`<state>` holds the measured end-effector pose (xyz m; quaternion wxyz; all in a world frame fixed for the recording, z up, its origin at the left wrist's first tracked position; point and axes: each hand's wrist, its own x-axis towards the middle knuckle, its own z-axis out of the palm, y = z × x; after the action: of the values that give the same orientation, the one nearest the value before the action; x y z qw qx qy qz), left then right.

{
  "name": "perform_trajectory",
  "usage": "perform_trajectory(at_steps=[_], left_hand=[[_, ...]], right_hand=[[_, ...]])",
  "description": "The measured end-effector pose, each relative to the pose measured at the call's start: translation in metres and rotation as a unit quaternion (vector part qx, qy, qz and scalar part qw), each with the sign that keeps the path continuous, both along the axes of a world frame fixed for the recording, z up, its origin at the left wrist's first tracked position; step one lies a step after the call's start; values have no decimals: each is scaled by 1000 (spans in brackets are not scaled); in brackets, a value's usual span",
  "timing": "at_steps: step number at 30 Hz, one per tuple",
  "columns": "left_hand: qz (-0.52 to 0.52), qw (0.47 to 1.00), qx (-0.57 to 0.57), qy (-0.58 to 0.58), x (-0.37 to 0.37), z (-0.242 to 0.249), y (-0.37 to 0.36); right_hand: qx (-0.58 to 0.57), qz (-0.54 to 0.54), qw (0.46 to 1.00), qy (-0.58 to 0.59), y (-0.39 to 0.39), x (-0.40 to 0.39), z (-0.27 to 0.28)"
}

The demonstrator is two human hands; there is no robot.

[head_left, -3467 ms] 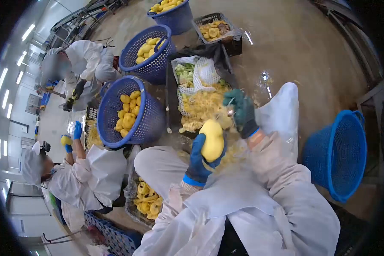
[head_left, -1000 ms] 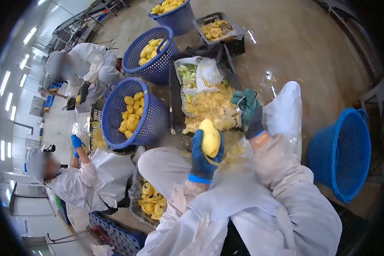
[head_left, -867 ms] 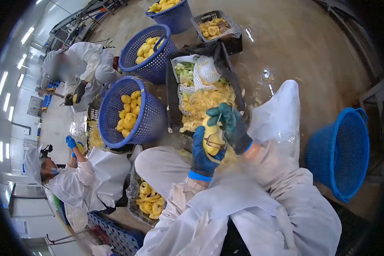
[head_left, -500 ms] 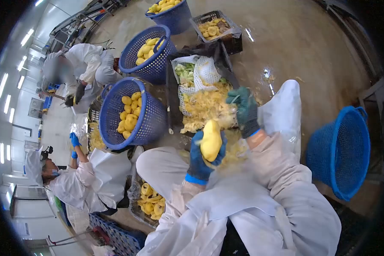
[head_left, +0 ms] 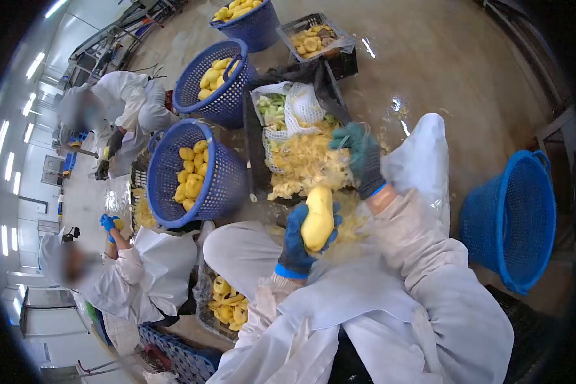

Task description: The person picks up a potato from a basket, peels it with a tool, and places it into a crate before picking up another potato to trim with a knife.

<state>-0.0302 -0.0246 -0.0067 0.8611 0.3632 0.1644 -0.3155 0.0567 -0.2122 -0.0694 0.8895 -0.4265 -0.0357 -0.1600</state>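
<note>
My left hand (head_left: 296,242), in a blue glove, is wrapped round a smooth yellow peeled mango (head_left: 318,219) that stands lengthwise above my apron (head_left: 345,294). My right hand (head_left: 360,157), in a dark green glove, is closed over the near right part of a crate (head_left: 257,153), apart from the mango. A thin edge shows by its fingers, but the thing in it is too small to name. Beneath both hands lies a heap of yellow peelings (head_left: 310,160), with white foam netting (head_left: 303,109) behind it.
Blue baskets of yellow fruit (head_left: 201,163) stand to the left and behind. A bright blue basket (head_left: 505,221) is at the right. A small crate of cut fruit (head_left: 313,41) sits at the back. Two co-workers (head_left: 118,272) in white are at the left.
My right hand has shifted slightly away from me and to the left, farther from the mango. The left hand still holds the mango, nearly in place. The view has tilted a little.
</note>
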Motion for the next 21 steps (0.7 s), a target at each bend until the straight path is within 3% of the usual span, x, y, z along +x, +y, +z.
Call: perform_trajectory(at_steps=[1, 3, 5, 8, 9, 12, 13, 15, 18, 20, 21], left_hand=[[-5, 1000, -20, -7, -2, 6, 2], [-24, 999, -16, -18, 1, -1, 7], [-15, 995, 40, -93, -2, -12, 9], [39, 996, 72, -26, -1, 7, -6], [44, 994, 84, -55, 4, 8, -6], [17, 995, 70, -74, -3, -2, -1], [-22, 998, 32, -59, 2, -8, 5], [-75, 994, -71, -28, 2, -9, 11], [-42, 994, -101, 8, -1, -4, 8], [-111, 980, -164, -9, 0, -24, 16], [-147, 970, -194, -21, 1, -34, 20]], right_hand=[[132, -2, 991, 22, -14, 13, -8], [-46, 15, 999, -22, 18, -14, 29], [-49, 82, 993, 67, 47, -44, 68], [-30, -66, 997, -12, 2, -2, 1], [78, -58, 987, 126, -9, 1, -4], [-189, -17, 980, -62, 31, -35, 51], [-56, 55, 996, 33, 37, -36, 46], [84, 58, 993, 54, 5, -13, -1], [203, 148, 968, 1, 19, -22, 33], [-9, 68, 996, 53, 46, -43, 68], [78, 87, 992, 52, 37, -33, 57]])
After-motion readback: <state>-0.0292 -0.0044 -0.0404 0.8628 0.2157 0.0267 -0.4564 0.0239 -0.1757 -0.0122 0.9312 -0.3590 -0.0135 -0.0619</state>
